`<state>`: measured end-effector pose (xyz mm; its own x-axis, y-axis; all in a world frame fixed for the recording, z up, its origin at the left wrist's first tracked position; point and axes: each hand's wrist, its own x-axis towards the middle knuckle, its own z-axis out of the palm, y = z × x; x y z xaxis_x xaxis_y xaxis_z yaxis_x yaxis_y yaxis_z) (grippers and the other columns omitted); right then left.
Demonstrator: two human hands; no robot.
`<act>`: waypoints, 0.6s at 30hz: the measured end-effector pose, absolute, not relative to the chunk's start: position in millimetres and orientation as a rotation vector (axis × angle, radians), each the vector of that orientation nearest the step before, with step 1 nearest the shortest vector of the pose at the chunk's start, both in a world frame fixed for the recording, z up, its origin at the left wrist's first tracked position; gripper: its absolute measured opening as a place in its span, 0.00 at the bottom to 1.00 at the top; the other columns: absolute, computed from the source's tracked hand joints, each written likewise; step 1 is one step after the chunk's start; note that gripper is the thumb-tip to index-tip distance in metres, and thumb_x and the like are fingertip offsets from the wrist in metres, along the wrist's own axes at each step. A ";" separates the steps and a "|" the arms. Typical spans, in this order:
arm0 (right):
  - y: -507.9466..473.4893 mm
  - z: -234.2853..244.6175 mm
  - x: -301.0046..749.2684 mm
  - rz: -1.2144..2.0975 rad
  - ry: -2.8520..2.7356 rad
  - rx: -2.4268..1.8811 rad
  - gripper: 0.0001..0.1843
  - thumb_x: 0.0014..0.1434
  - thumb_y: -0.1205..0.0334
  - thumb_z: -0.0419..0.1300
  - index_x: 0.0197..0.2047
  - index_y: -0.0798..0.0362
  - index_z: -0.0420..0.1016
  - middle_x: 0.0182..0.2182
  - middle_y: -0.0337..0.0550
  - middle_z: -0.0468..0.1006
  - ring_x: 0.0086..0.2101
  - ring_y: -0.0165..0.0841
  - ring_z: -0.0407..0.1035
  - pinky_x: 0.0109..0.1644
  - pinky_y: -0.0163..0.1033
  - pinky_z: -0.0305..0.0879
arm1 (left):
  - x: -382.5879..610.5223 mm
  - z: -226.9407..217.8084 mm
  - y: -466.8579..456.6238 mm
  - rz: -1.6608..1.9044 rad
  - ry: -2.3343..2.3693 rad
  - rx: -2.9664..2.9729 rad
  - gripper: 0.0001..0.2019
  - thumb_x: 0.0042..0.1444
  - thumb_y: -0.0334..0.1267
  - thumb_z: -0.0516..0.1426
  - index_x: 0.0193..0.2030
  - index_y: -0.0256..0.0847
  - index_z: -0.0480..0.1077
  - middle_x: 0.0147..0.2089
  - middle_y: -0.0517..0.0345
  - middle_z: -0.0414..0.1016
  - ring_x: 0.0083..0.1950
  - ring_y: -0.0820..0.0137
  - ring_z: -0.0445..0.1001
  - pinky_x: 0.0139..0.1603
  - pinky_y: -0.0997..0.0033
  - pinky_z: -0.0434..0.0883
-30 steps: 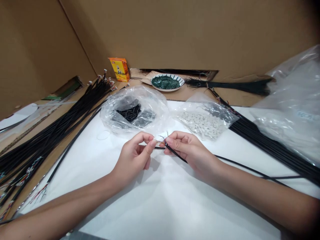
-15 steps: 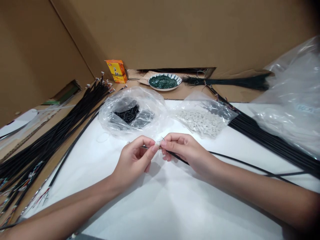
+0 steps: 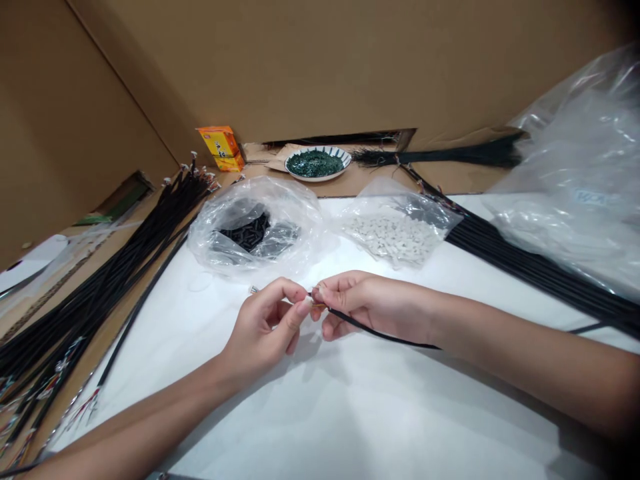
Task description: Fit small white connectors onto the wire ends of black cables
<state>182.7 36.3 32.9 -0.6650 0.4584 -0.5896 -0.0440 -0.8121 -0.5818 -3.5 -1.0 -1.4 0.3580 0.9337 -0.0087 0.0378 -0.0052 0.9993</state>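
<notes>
Landmark for all places: the clear bag [image 3: 295,197] of black pieces [image 3: 249,233].

Left hand [image 3: 267,323], near side of the landmark: thumb and forefinger pinched together, no visible gap, on thin wires [image 3: 319,305], one of them orange-yellow. Anything between the fingertips is hidden.

Right hand [image 3: 370,303], near side and to the right of the landmark: thumb and fingers closed about the end of a black cable [image 3: 370,329], which runs below the palm to the wrist. Fingertips of both hands almost meet.

Small white connector [image 3: 253,289]: just nearer than the landmark, beside the left forefinger.

White pieces [image 3: 395,239], many, in a second clear bag [image 3: 433,212]: right of the landmark.

Cable bundle [image 3: 120,247], black, white plugs at the far end: left of the landmark.

Second bundle [image 3: 525,263], black: well to the right, partly under large clear plastic [image 3: 565,200].

Plate [image 3: 345,157], striped rim, dark green contents: beyond the landmark, to the right.

Box [image 3: 221,149], orange and yellow, upright: beyond the landmark, to the left.

White sheet [image 3: 280,427]: beneath the landmark.
</notes>
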 end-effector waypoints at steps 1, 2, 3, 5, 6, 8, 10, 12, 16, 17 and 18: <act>35.9 33.6 182.2 2.492 -0.767 -1.122 0.09 0.60 0.65 0.57 0.29 0.60 0.70 0.33 0.42 0.72 0.27 0.25 0.70 0.38 0.33 0.68 | -4.0 -1.8 -1.4 0.920 0.965 1.390 0.04 0.62 0.36 0.52 0.36 0.40 0.63 0.26 0.66 0.66 0.16 0.86 0.62 0.14 0.88 0.58; 35.2 33.9 181.5 2.457 -0.757 -1.140 0.10 0.60 0.65 0.57 0.29 0.60 0.70 0.31 0.42 0.71 0.26 0.24 0.69 0.38 0.33 0.68 | -4.6 -2.3 -1.9 0.925 0.967 1.394 0.04 0.62 0.35 0.52 0.36 0.40 0.63 0.25 0.66 0.65 0.15 0.86 0.62 0.14 0.88 0.58; 34.2 33.9 180.6 2.410 -0.753 -1.159 0.10 0.60 0.65 0.57 0.28 0.60 0.70 0.30 0.41 0.71 0.24 0.23 0.68 0.36 0.32 0.68 | -5.1 -2.9 -2.5 0.935 0.968 1.406 0.03 0.62 0.35 0.51 0.36 0.40 0.63 0.24 0.67 0.64 0.15 0.85 0.62 0.13 0.88 0.57; 31.5 32.6 178.5 2.313 -0.767 -1.182 0.10 0.58 0.64 0.58 0.27 0.59 0.68 0.26 0.39 0.69 0.21 0.22 0.65 0.32 0.31 0.67 | -6.0 -4.6 -3.9 0.967 0.957 1.465 0.02 0.62 0.33 0.51 0.37 0.40 0.62 0.23 0.67 0.62 0.15 0.85 0.62 0.14 0.87 0.56; 30.0 31.5 177.4 2.270 -0.784 -1.180 0.11 0.57 0.63 0.59 0.26 0.59 0.68 0.25 0.38 0.69 0.20 0.21 0.64 0.29 0.30 0.66 | -6.6 -5.5 -4.6 0.990 0.944 1.517 0.02 0.62 0.31 0.51 0.37 0.40 0.62 0.23 0.67 0.62 0.15 0.85 0.62 0.14 0.86 0.56; 27.0 29.3 175.0 2.205 -0.817 -1.159 0.12 0.53 0.60 0.63 0.26 0.59 0.67 0.23 0.38 0.69 0.18 0.21 0.61 0.25 0.28 0.63 | -8.0 -7.5 -5.9 1.041 0.912 1.656 0.03 0.60 0.28 0.51 0.38 0.39 0.63 0.26 0.65 0.63 0.17 0.85 0.62 0.16 0.85 0.58; 24.6 28.0 172.7 2.148 -0.851 -1.148 0.15 0.48 0.58 0.67 0.26 0.59 0.67 0.23 0.38 0.70 0.17 0.20 0.59 0.20 0.27 0.57 | -9.6 -9.2 -6.7 1.081 0.888 1.793 0.05 0.58 0.25 0.52 0.38 0.38 0.65 0.29 0.62 0.65 0.19 0.85 0.63 0.19 0.83 0.60; 23.2 27.9 170.5 2.101 -0.867 -1.164 0.17 0.44 0.57 0.69 0.26 0.58 0.66 0.23 0.37 0.71 0.15 0.19 0.56 0.15 0.26 0.49 | -10.8 -10.2 -7.0 1.101 0.879 1.886 0.06 0.57 0.24 0.53 0.38 0.37 0.65 0.30 0.61 0.65 0.21 0.84 0.63 0.21 0.82 0.62; 21.7 29.3 167.6 2.054 -0.874 -1.184 0.19 0.42 0.57 0.70 0.27 0.58 0.65 0.21 0.36 0.70 0.13 0.17 0.51 0.14 0.26 0.40 | -10.7 -8.7 -6.2 1.132 0.885 2.014 0.06 0.56 0.23 0.53 0.37 0.37 0.65 0.29 0.61 0.66 0.23 0.82 0.63 0.24 0.79 0.63; 21.4 29.2 167.5 2.041 -0.880 -1.186 0.19 0.43 0.56 0.70 0.27 0.58 0.65 0.21 0.36 0.70 0.13 0.17 0.51 0.14 0.26 0.40 | -10.4 -7.7 -5.5 1.138 0.878 2.052 0.06 0.56 0.23 0.53 0.37 0.37 0.65 0.28 0.61 0.66 0.23 0.82 0.63 0.25 0.79 0.63; 21.3 28.6 167.6 2.034 -0.890 -1.185 0.18 0.44 0.56 0.70 0.28 0.58 0.66 0.21 0.36 0.70 0.13 0.17 0.51 0.14 0.26 0.41 | -10.2 -6.6 -4.5 1.146 0.864 2.096 0.06 0.55 0.23 0.54 0.37 0.36 0.65 0.27 0.61 0.66 0.23 0.82 0.63 0.25 0.78 0.63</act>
<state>167.6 21.3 28.6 -0.4094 0.7745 -0.4822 -0.1715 -0.5845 -0.7931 -10.2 -4.5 -6.6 0.4177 0.7673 0.4867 0.2565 -0.6134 0.7469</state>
